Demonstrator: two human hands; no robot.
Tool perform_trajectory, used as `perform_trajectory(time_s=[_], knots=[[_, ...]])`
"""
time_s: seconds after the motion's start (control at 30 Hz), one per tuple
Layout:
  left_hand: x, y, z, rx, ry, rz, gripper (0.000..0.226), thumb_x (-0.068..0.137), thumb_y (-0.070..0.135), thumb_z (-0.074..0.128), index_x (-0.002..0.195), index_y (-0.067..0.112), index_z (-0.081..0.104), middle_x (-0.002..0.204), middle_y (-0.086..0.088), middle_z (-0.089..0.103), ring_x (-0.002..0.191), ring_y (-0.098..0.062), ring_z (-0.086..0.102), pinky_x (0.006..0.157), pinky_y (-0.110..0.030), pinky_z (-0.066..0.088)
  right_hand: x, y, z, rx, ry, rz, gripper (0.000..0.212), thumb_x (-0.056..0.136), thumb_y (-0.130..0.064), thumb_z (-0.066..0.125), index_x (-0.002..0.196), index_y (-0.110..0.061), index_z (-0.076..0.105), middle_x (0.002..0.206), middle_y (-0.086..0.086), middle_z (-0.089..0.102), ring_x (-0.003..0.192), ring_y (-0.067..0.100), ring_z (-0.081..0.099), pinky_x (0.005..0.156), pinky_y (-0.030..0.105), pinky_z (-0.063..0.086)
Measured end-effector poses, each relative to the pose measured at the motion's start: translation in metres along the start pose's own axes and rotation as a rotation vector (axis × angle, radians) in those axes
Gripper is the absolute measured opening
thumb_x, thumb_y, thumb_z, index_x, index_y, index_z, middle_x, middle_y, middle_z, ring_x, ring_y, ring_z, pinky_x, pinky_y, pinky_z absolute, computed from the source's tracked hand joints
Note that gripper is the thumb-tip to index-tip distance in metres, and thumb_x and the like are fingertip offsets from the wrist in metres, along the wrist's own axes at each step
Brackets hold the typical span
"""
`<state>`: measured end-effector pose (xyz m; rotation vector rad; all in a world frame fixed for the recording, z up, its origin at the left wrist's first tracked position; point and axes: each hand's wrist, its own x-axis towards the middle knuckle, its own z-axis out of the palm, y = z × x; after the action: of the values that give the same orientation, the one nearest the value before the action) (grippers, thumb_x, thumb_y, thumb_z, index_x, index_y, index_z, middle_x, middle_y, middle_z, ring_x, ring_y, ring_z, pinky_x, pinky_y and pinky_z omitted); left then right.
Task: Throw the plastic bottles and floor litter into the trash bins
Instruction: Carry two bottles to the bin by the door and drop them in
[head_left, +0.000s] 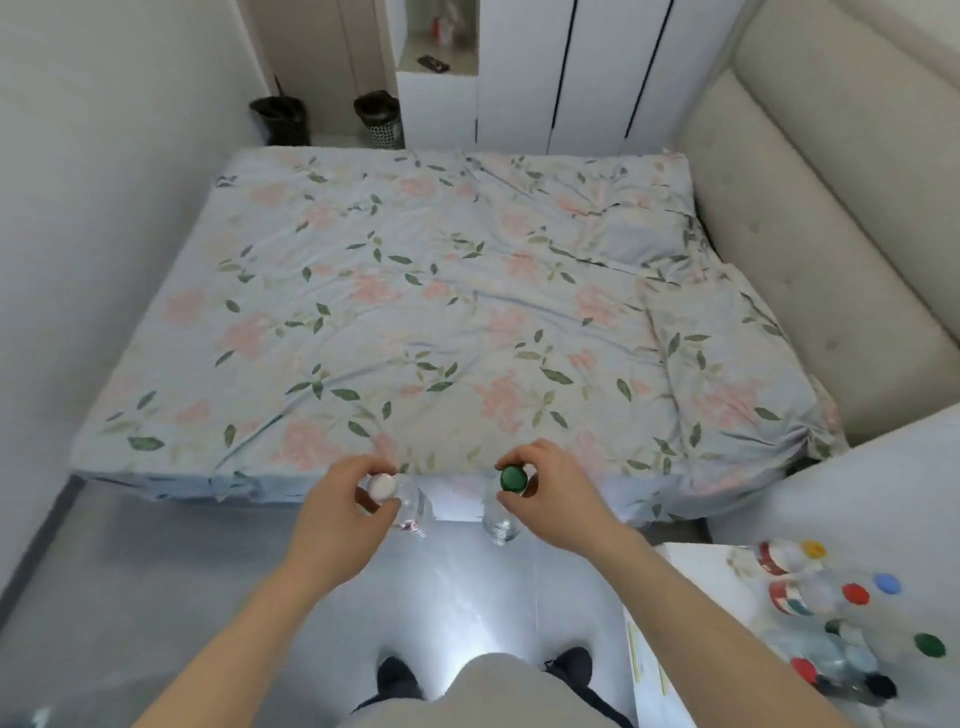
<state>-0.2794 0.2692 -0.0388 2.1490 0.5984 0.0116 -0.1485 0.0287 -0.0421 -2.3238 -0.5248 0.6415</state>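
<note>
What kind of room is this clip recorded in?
Most likely a small bedroom: a bed under a floral sheet, a padded beige headboard along its side, and tall white wardrobe doors beyond the bed.

We see bright, even daylight, glare on the glossy floor (467, 597), fisheye bending at the edges, and soft blur throughout.

Both forearms bare to frame edge, no sleeves visible. Left hand (347, 506) and right hand (545, 493) without rings, watch or gloves. Light grey garment (483, 691) over legs or lower torso. Dark shoes (397, 675), one each side of grey garment.
</note>
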Motion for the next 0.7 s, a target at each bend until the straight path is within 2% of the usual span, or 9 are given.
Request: perform_trajectory(time_s=[0.17, 0.33, 0.47, 0.53, 0.6, 0.7], knots=[[-0.005, -0.078, -0.104, -0.033, 0.177, -0.092, 0.029, 0.081, 0.018, 0.075, 0.097, 0.04, 0.064, 0.099, 0.021, 0.066, 0.081, -0.002, 0.063, 0.073, -0.029, 0.052, 0.045, -0.1, 0.071, -0.029, -0.079, -0.122, 0.026, 0.085, -0.031, 0.074, 0.109, -0.039, 0.067, 0.108, -0.019, 0.057, 0.08, 0.006, 0.065, 0.08, 0.029, 0.056], [-0.016, -0.144, -0.196, -0.06, 0.365, -0.165, 0.033, 0.08, 0.015, 0.076, 0.097, 0.041, 0.065, 0.1, 0.018, 0.066, 0.082, -0.005, 0.064, 0.076, -0.036, 0.057, 0.088, -0.2, 0.132, -0.057, -0.19, -0.26, 0.026, 0.086, -0.03, 0.075, 0.109, -0.038, 0.068, 0.109, -0.022, 0.057, 0.078, 0.005, 0.066, 0.079, 0.024, 0.054], [-0.019, -0.183, -0.253, -0.117, 0.513, -0.251, 0.032, 0.079, 0.014, 0.078, 0.098, 0.036, 0.067, 0.1, 0.018, 0.066, 0.081, -0.005, 0.065, 0.074, -0.035, 0.058, 0.13, -0.272, 0.172, -0.102, -0.289, -0.371, 0.026, 0.085, -0.03, 0.075, 0.109, -0.037, 0.068, 0.112, -0.02, 0.059, 0.079, 0.005, 0.067, 0.079, 0.024, 0.055], [-0.019, -0.201, -0.279, -0.112, 0.569, -0.307, 0.029, 0.08, 0.018, 0.077, 0.099, 0.037, 0.066, 0.101, 0.02, 0.066, 0.081, -0.002, 0.064, 0.071, -0.031, 0.055, 0.154, -0.307, 0.194, -0.115, -0.332, -0.419, 0.027, 0.085, -0.032, 0.074, 0.11, -0.039, 0.068, 0.112, -0.02, 0.06, 0.08, 0.004, 0.067, 0.079, 0.023, 0.055], [-0.018, -0.215, -0.303, -0.098, 0.617, -0.355, 0.027, 0.081, 0.021, 0.076, 0.099, 0.038, 0.065, 0.101, 0.021, 0.066, 0.082, 0.002, 0.062, 0.069, -0.027, 0.052, 0.178, -0.339, 0.217, -0.122, -0.376, -0.464, 0.028, 0.085, -0.032, 0.074, 0.111, -0.039, 0.068, 0.112, -0.02, 0.06, 0.08, 0.003, 0.067, 0.076, 0.019, 0.053], [-0.012, -0.239, -0.339, -0.117, 0.685, -0.436, 0.025, 0.083, 0.024, 0.075, 0.1, 0.04, 0.064, 0.101, 0.024, 0.065, 0.082, -0.001, 0.063, 0.074, -0.035, 0.057, 0.215, -0.389, 0.252, -0.135, -0.438, -0.526, 0.027, 0.086, -0.032, 0.074, 0.111, -0.038, 0.068, 0.11, -0.021, 0.06, 0.081, 0.001, 0.066, 0.07, 0.012, 0.045]])
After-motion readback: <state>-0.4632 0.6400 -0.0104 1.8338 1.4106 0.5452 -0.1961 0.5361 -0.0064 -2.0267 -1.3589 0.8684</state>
